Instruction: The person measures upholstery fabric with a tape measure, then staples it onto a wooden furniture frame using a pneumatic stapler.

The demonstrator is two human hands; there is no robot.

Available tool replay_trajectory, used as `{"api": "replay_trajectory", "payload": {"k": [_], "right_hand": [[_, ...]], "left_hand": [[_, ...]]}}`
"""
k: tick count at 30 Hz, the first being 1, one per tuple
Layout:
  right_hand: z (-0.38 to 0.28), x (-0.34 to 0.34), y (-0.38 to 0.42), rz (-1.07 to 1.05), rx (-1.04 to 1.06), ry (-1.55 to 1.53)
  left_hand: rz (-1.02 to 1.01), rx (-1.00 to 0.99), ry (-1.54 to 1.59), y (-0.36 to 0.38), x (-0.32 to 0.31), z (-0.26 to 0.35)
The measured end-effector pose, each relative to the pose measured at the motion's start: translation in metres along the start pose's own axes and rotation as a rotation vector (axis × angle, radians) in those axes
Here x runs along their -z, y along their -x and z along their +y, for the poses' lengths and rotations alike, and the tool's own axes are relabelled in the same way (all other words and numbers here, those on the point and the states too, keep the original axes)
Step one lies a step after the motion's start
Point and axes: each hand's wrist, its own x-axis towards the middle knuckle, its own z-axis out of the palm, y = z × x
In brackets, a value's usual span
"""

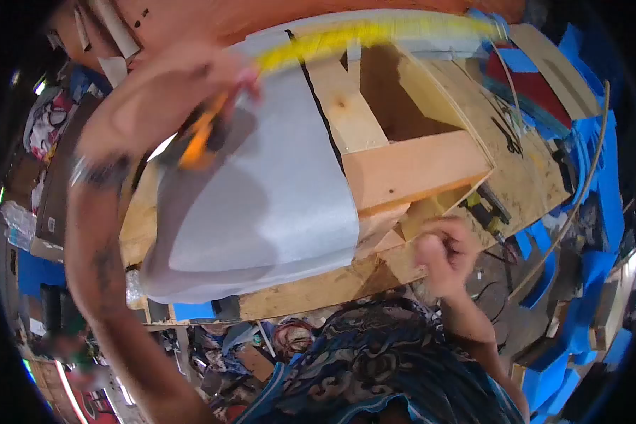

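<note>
Left hand: the left hand (159,106) is raised over the work, fingers clamped around an orange-handled tool (199,138); motion blur hides which kind of tool it is.
Tape: a yellow measuring tape (374,32) arcs from the left hand's fingertips across the top of the frame to its far corner.
Right hand: the right hand (445,254) is curled into a loose fist, fingers together, at the near edge of the frame; whether it grips anything I cannot tell.
Frame: a wooden frame (410,169) of pale timber beams, open in the middle.
Sheet: a grey sheet (275,205) is draped over the left part of the frame, under the left hand.
Around: blue foam pieces (586,162) lie to the right, and a thin curved rod (579,191) crosses them.
Below: cluttered floor and the person's patterned garment (374,367).
</note>
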Motion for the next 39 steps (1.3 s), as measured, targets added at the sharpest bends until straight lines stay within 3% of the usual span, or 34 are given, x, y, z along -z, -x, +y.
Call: {"api": "replay_trajectory", "payload": {"k": [1,3,4,5,9,12,15,21,25,30,33,36,38,39], "right_hand": [[0.013,0.032,0.006,0.09,0.058,0.197],[0.064,0.111,0.008,0.242,0.076,0.474],[0.087,0.144,0.002,0.269,-0.035,0.466],[0.11,0.179,-0.005,0.304,-0.145,0.466],[0.185,0.288,-0.011,0.207,-0.135,1.279],[0.198,0.294,-0.015,0.123,-0.365,1.466],[0.221,0.299,-0.011,-0.078,-0.504,1.495],[0.213,0.296,-0.008,-0.332,-0.493,1.462],[0.214,0.294,-0.016,-0.463,-0.535,1.522],[0.23,0.3,-0.02,-0.431,-0.56,1.509],[0.222,0.302,-0.022,-0.427,-0.667,1.425],[0.182,0.263,-0.035,-0.421,-0.839,1.211],[0.219,0.294,-0.021,-0.343,-0.478,1.321],[0.222,0.306,-0.022,-0.286,-0.522,1.181]], "left_hand": [[-0.047,0.012,0.049,0.025,0.002,0.004],[-0.355,0.273,0.121,0.045,-0.005,0.012],[-0.467,0.376,0.132,0.051,-0.01,0.017],[-0.493,0.42,0.119,0.051,-0.02,0.025],[-0.442,0.423,0.255,0.04,-0.044,0.036],[-0.39,0.452,0.22,0.029,-0.05,0.046],[-0.34,0.392,0.055,0.019,-0.053,0.052],[-0.355,0.538,0.329,0.02,-0.057,0.054],[-0.278,0.479,0.256,0.021,-0.06,0.051],[-0.302,0.56,0.07,0.022,-0.054,0.058],[-0.25,0.474,-0.023,0.024,-0.056,0.057],[-0.215,0.247,-0.201,0.03,-0.057,0.061],[-0.174,0.241,-0.189,0.033,-0.058,0.059],[-0.161,0.223,-0.182,0.034,-0.06,0.057]]}}
